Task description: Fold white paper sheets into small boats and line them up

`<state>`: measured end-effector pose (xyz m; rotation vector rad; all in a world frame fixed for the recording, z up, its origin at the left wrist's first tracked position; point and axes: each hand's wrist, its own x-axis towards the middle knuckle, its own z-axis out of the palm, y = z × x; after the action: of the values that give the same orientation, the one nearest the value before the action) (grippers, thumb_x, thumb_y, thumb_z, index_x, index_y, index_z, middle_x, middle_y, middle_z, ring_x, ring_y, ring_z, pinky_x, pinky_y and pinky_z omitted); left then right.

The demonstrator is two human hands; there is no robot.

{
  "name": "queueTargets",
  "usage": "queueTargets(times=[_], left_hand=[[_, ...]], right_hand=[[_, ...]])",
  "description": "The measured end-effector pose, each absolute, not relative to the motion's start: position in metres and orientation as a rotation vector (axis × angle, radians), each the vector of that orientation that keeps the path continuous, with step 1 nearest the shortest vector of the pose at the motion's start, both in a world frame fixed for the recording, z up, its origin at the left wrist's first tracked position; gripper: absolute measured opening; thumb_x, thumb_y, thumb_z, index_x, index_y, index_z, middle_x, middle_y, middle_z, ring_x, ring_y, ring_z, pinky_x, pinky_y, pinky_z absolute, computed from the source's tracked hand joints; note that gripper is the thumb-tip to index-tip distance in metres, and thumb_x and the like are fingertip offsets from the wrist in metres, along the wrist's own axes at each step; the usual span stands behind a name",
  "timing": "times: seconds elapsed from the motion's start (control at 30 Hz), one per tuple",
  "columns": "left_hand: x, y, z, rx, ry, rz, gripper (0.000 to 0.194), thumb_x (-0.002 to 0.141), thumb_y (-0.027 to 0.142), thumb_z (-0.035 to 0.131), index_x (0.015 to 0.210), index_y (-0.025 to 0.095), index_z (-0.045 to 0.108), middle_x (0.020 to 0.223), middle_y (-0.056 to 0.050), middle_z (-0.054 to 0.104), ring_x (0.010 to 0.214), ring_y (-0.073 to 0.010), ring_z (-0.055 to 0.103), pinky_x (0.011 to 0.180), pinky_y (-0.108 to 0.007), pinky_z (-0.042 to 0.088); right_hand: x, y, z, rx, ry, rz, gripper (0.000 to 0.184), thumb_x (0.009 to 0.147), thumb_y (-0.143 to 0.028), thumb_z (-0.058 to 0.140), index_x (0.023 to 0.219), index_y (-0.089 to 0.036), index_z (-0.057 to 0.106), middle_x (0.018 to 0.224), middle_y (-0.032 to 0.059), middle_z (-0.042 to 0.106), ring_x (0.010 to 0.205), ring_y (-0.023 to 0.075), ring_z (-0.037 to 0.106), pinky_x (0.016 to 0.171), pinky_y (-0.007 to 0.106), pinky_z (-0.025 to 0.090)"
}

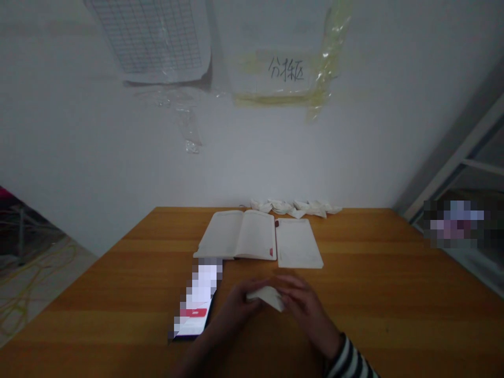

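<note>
Between my two hands is a small folded piece of white paper point(268, 296), held above the front middle of the wooden table. My left hand point(240, 304) grips its left side, fingers curled around it. At the right side, my right hand point(305, 304) pinches the edge with thumb and fingers. Some fingertips are hidden behind the paper. Beyond the hands lies an open notebook point(240, 236) with blank-looking pages. A loose white sheet point(299, 244) rests beside it on the right. Several folded white paper pieces point(295, 208) sit in a row along the back edge.
A phone point(197, 304) with a lit, partly blurred screen lies left of my hands on the wooden table point(394, 294). The white wall point(244, 157) with taped papers rises behind the table. A metal shelf point(464, 157) stands at the right. Yellow cords lie on the floor at left.
</note>
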<state>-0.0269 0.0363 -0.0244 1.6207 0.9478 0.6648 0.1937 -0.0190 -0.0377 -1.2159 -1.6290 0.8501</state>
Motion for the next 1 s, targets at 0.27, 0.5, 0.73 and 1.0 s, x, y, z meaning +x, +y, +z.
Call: queueTargets(times=[0.27, 0.5, 0.73, 1.0], left_hand=[[-0.022, 0.024, -0.004, 1.607, 0.796, 0.479, 0.034, 0.086, 0.04, 0.063, 0.113, 0.02, 0.072, 0.113, -0.005, 0.072, 0.104, -0.0239, 0.062, 0.096, -0.034, 0.044], [-0.025, 0.025, 0.001, 1.438, 0.952, 0.364, 0.053, 0.081, 0.063, 0.06, 0.072, 0.012, 0.068, 0.065, 0.001, 0.058, 0.064, -0.0128, 0.049, 0.064, -0.024, 0.039], [-0.029, 0.021, -0.019, 1.485, 1.094, 0.273, 0.05, 0.068, 0.062, 0.073, 0.07, 0.013, 0.063, 0.065, 0.003, 0.051, 0.065, -0.0131, 0.044, 0.059, -0.024, 0.035], [-0.019, 0.017, -0.021, 1.62, 1.161, 0.351, 0.054, 0.078, 0.065, 0.06, 0.073, 0.012, 0.07, 0.071, -0.002, 0.063, 0.07, -0.0169, 0.054, 0.064, -0.026, 0.041]], right_hand=[[0.186, -0.031, -0.041, -1.239, -1.823, 0.709, 0.032, 0.096, -0.039, 0.053, 0.122, -0.029, 0.068, 0.121, 0.0085, 0.07, 0.114, 0.0248, 0.062, 0.107, 0.049, 0.041], [0.189, -0.03, -0.028, -1.344, -1.734, 1.043, 0.042, 0.096, -0.049, 0.047, 0.094, -0.02, 0.077, 0.091, 0.0071, 0.076, 0.085, 0.0225, 0.068, 0.08, 0.032, 0.051], [0.192, -0.037, -0.032, -1.522, -1.79, 1.187, 0.026, 0.081, -0.04, 0.067, 0.07, -0.017, 0.07, 0.062, -0.0011, 0.062, 0.062, 0.0137, 0.052, 0.057, 0.021, 0.038], [0.184, -0.03, -0.043, -1.518, -1.643, 1.138, 0.034, 0.082, -0.045, 0.064, 0.07, -0.014, 0.071, 0.065, 0.0021, 0.064, 0.062, 0.0143, 0.053, 0.052, 0.021, 0.034]])
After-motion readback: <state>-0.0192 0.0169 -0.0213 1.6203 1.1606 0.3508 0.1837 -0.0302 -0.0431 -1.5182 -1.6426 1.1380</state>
